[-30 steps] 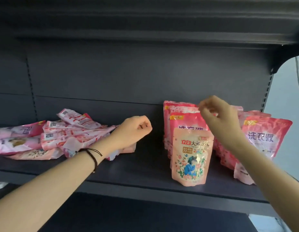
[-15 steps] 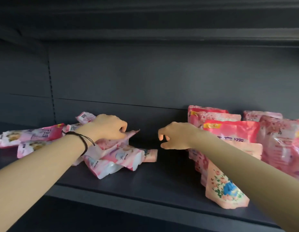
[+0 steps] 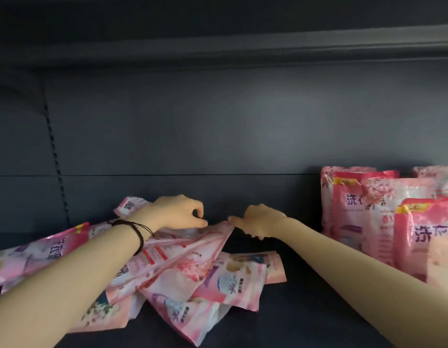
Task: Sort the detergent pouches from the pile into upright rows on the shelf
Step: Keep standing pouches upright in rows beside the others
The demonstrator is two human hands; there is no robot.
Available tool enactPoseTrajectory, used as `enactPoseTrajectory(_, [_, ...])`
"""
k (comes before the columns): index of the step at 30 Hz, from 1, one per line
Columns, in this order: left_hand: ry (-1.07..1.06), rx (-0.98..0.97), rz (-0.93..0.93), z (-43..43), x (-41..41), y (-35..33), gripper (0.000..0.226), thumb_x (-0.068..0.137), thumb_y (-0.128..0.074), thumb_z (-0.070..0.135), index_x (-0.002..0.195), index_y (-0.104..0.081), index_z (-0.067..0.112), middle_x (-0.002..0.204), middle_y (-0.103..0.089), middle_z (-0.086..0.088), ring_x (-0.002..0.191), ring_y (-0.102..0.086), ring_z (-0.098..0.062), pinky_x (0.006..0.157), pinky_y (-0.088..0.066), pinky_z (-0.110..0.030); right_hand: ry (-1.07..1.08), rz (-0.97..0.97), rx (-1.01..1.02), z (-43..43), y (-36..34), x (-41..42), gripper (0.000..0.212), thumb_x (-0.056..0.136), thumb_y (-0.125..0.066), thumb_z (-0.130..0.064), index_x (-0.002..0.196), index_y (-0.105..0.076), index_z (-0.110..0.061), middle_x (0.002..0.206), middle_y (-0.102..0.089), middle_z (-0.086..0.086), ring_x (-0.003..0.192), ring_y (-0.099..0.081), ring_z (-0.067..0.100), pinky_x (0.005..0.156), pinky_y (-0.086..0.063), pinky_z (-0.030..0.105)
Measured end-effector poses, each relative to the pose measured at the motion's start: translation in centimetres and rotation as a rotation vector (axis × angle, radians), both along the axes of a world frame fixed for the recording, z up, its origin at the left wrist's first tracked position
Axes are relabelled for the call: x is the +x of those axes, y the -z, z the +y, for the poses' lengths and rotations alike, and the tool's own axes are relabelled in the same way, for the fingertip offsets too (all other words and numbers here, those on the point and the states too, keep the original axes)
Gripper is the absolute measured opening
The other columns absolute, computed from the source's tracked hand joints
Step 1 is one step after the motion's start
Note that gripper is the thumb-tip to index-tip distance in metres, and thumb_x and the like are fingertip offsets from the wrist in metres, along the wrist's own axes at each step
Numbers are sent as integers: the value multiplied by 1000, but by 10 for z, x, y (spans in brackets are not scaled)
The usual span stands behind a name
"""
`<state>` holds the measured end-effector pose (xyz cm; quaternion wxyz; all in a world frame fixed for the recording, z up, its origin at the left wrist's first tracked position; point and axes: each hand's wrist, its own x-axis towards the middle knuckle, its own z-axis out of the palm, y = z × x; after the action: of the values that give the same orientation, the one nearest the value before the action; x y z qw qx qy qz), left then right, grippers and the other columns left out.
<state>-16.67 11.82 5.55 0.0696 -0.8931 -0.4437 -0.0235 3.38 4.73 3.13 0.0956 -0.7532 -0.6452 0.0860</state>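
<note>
A loose pile of pink detergent pouches (image 3: 167, 280) lies flat on the dark shelf (image 3: 305, 310) at the left. On top of it sits one large pink pouch (image 3: 182, 249). My left hand (image 3: 179, 213), with a black cord at the wrist, pinches that pouch's upper edge. My right hand (image 3: 258, 221) pinches the same pouch at its right corner. At the right, upright pink pouches (image 3: 363, 212) stand in rows, one behind another.
The shelf's dark back panel (image 3: 218, 136) rises behind everything, with a slotted upright strip (image 3: 56, 162) at the left. Another shelf board (image 3: 243, 43) hangs overhead. Bare shelf floor lies between the pile and the standing rows.
The view has swung left toward the pile. My right hand left the standing pouches and crossed over to the top pouch; my left hand went from a fist above the pile to pinching it.
</note>
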Motion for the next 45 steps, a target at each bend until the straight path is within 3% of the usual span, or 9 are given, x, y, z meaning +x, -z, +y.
enactPoseTrajectory(7, [52, -258, -269, 23, 10, 6, 35, 91, -49, 55, 109, -60, 28, 111, -63, 6, 99, -57, -12, 85, -44, -29, 229, 635, 72, 39, 21, -11, 38, 85, -68, -36, 104, -64, -3, 85, -73, 9, 68, -68, 17, 64, -56, 29])
enactPoseTrajectory(16, [-30, -458, -608, 44, 23, 7, 69, 90, -55, 51, 145, -35, 15, 150, -38, -6, 133, -41, -21, 108, -35, -33, 137, 1052, 517, 19, -23, -11, 20, 96, -45, -2, 99, -63, -8, 99, -69, 15, 88, -68, 27, 69, -58, 35])
enactPoseTrajectory(21, [75, -830, -1018, 38, 45, -2, 50, 79, -67, 47, 120, -61, 18, 120, -66, -2, 114, -59, -21, 94, -46, -36, -57, 1253, 726, 0, -60, 6, 22, 101, -43, -13, 85, -59, -14, 69, -69, -4, 61, -66, 10, 55, -53, 25])
enactPoseTrajectory(23, [206, -945, -1227, 34, 54, -10, 26, 84, -68, 30, 107, -67, 17, 105, -73, -3, 99, -69, -20, 85, -54, -34, -100, 1270, 818, -2, -70, 14, 22, 101, -48, -19, 81, -55, -13, 66, -64, -3, 57, -62, 11, 55, -54, 27])
enactPoseTrajectory(27, [244, -759, -1314, 24, 77, -15, 15, 89, -67, 20, 103, -68, 16, 95, -76, 1, 86, -73, -13, 64, -57, -23, 28, 1179, 960, 4, -69, 40, 26, 98, -52, -29, 75, -52, -17, 68, -56, -4, 62, -54, 14, 61, -51, 32])
enactPoseTrajectory(30, [185, -691, -1295, 20, 99, -11, 16, 89, -67, 17, 104, -67, 12, 97, -74, -2, 86, -71, -16, 67, -58, -26, 190, 1201, 945, 10, -59, 60, 26, 97, -55, -30, 73, -56, -20, 68, -59, -7, 61, -56, 9, 53, -51, 21])
enactPoseTrajectory(39, [86, -751, -1211, 28, 130, 20, 6, 91, -63, 13, 97, -64, 13, 101, -71, -5, 82, -68, -12, 67, -56, -26, 329, 1418, 841, 24, -16, 86, 23, 95, -57, -25, 74, -57, -18, 71, -60, -3, 63, -56, 12, 53, -49, 25])
enactPoseTrajectory(43, [36, -634, -1070, 34, 127, 19, 19, 92, -62, 24, 106, -61, 11, 106, -68, -5, 89, -66, -17, 72, -57, -31, 396, 1039, 953, 21, -17, 87, 3, 92, -60, -17, 95, -58, -16, 100, -64, 1, 87, -60, 18, 72, -47, 28])
enactPoseTrajectory(45, [-2, -466, -827, 36, 118, 13, 25, 91, -62, 37, 104, -59, 16, 99, -67, -4, 86, -66, -19, 65, -54, -29, 375, 670, 1096, 14, -24, 85, 25, 87, -59, -7, 111, -55, -13, 112, -54, 2, 92, -55, 19, 77, -43, 30])
